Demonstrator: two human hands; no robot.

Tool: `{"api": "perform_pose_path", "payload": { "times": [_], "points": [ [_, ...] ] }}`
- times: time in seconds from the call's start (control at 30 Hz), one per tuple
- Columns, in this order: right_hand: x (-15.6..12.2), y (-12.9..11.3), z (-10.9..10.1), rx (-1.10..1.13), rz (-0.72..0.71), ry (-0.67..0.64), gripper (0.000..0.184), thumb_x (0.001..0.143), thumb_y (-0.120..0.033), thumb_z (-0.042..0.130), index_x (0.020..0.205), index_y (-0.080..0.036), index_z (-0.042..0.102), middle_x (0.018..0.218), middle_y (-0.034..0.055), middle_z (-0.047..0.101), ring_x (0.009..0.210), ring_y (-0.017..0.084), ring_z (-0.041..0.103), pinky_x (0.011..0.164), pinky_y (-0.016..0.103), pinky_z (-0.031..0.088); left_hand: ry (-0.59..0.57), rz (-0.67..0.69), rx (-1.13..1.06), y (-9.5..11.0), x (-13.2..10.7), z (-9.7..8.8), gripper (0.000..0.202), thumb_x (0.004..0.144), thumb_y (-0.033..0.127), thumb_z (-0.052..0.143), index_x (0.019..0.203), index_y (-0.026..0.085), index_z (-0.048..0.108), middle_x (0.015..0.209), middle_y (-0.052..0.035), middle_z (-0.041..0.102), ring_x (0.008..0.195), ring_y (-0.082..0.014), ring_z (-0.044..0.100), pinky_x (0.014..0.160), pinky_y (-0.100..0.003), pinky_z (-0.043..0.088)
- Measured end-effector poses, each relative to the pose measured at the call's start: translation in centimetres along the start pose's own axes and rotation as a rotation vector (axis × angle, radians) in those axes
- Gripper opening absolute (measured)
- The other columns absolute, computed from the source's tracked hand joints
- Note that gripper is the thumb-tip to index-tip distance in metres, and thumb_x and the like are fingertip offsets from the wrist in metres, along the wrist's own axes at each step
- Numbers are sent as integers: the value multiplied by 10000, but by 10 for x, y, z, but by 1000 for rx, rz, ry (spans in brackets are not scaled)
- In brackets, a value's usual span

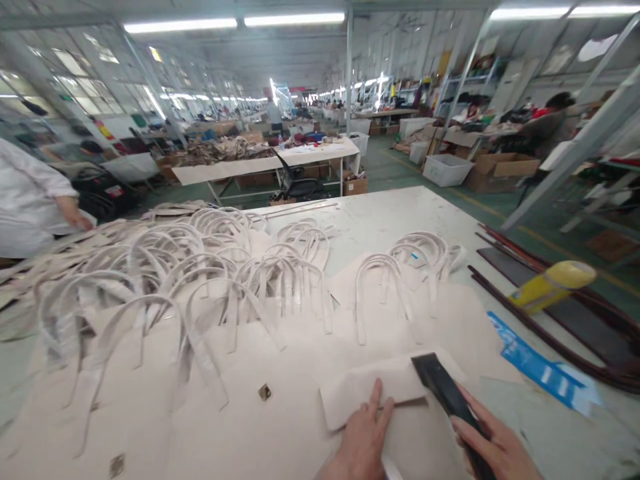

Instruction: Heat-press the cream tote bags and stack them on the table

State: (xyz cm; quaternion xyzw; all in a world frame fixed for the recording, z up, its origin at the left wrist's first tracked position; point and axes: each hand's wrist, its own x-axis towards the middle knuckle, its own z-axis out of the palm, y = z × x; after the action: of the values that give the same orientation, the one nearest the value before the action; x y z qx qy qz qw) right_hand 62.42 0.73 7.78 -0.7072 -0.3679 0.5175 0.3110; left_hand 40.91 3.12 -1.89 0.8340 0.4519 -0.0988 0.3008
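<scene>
Under left hand (363, 437) fingertips (377, 392) lies the folded flap (350, 397).

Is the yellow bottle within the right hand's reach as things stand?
Probably not at once: the right hand is gripping a black tool. Otherwise the way to the yellow bottle looks open, with only a flat blue packet between.

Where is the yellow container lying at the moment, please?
In the head view the yellow container lies far right, on dark strips at the table edge, beyond the blue packet.
</scene>
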Motion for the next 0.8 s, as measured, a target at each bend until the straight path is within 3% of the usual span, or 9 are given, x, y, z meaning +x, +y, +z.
{"api": "perform_pose_path", "payload": {
  "times": [0.13, 0.2, 0.33, 0.57, 0.67, 0.8],
  "points": [
    [-6, 24, -6, 30, -25, 18, 660, 595, -501, 578, 1161, -163, 534, 772, 55, 677, 600, 218, 600, 523, 267, 477, -76, 58, 111, 13, 16, -18, 1052, 497, 208, 635, 1362, 240, 37, 1415, -67, -151, 1002, -335, 465, 770, -482, 442],
    [0, 30, 2, 59, 22, 6, 711, 634, -535, 528, 1223, -141, 467, 687, 41, 660, 526, 200, 577, 487, 273, 463, -59, 86, 144, 12, 20, -20, 985, 529, 211, 593, 1363, 216, 68, 1418, -68, -136, 961, -313, 491, 755, -479, 450],
    [17, 30, 19, 121, 73, -45, 706, 735, -513, 459, 1329, -183, 269, 443, -65, 473, 358, 140, 466, 343, 236, 378, -76, 112, 151, 6, 22, -18, 1012, 510, 263, 615, 1361, 224, 68, 1420, -75, -129, 943, -306, 512, 765, -467, 453],
    [63, 14, 22, 75, -52, 61, 694, 733, -474, 495, 1330, -217, 252, 456, -81, 481, 353, 147, 490, 328, 258, 422, -32, 113, 209, 4, 24, -10, 1005, 501, 231, 585, 1362, 222, 68, 1425, -64, -117, 902, -286, 520, 722, -448, 462],
    [59, 15, 15, 74, -58, 105, 681, 731, -486, 497, 1325, -261, 249, 467, -81, 505, 354, 150, 500, 333, 263, 430, 3, 104, 212, 3, 21, -2, 1002, 509, 240, 597, 1362, 222, 71, 1424, -44, -124, 930, -296, 489, 703, -453, 457],
    [38, 29, 6, 66, 28, -20, 672, 728, -482, 492, 1317, -245, 270, 473, -77, 493, 321, 141, 484, 302, 245, 390, 54, 109, 162, -1, 14, 14, 1030, 525, 349, 641, 1364, 190, 65, 1425, -49, -124, 1020, -330, 413, 769, -476, 420]
  ]
}}
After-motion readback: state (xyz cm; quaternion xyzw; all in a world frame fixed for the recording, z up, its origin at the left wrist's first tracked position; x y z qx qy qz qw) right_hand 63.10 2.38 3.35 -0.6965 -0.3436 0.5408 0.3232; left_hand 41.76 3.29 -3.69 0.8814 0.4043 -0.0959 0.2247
